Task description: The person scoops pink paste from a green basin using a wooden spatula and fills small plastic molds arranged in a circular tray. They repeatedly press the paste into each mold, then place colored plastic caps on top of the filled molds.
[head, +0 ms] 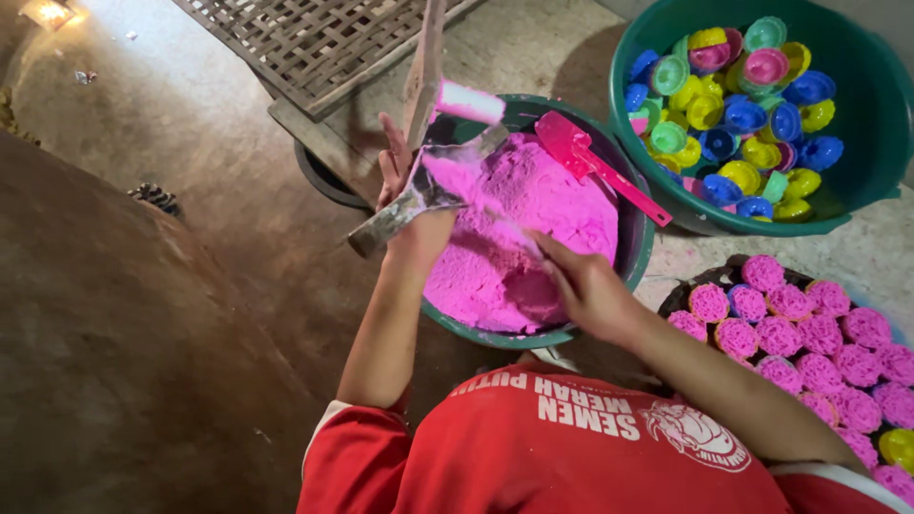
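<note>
Left hand (405,205) grips one metal scoop (419,195); right hand (581,281) pinches pink dough (533,228).

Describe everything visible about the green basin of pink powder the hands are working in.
The green basin is round, plastic-looking, with a teal rim, standing on the concrete floor. It is heaped nearly full with bright pink powder, packed and gouged unevenly. A pink plastic scoop lies across its far right rim. The left hand holds a powder-caked flat metal tool over its left edge; the right hand presses into the powder near the front. A wooden stick rises behind it.
</note>
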